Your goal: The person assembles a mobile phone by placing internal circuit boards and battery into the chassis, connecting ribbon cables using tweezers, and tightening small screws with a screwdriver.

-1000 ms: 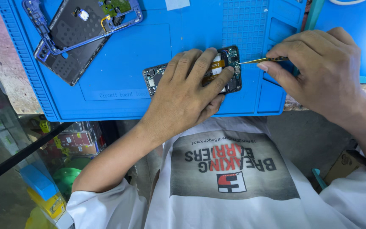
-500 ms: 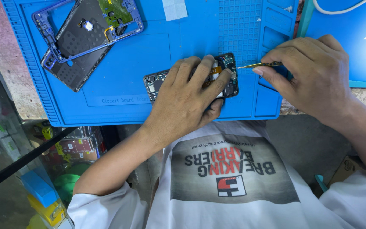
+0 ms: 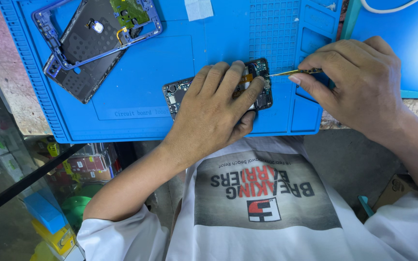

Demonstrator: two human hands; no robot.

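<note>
Since the earlier pictures little has shifted: both hands have stayed on the same small board and the whole scene merely sits slightly differently in the view. Left hand [image 3: 216,113] lies flat over the circuit board [image 3: 262,82], its fingers [image 3: 233,79] spread across the top and pressing it down onto the blue work mat [image 3: 136,82], so its grip is a flat hold on the board rather than a closed fist. Only the board's two ends show from under the hand, the left end near the wrist side and the right end beside the mat's grid of small cells. Right hand [image 3: 359,82] pinches a thin metal tool [image 3: 291,72], tweezers or a fine probe, I cannot tell which, between thumb and fingertips; its narrow grip is closed on the tool's handle, and the tip reaches the right edge of the board, touching or just at it. At the upper left of the mat lie a blue phone frame [image 3: 97,29] with a green board piece inside it and, partly under it, a dark back cover [image 3: 81,79]. A small white slip [image 3: 198,8] lies at the mat's top edge. The mat rests on the bench [image 3: 20,96], whose worn edge shows at the left, and a second blue pad [image 3: 402,43] with a white cable [image 3: 388,8] lies to the right.
</note>
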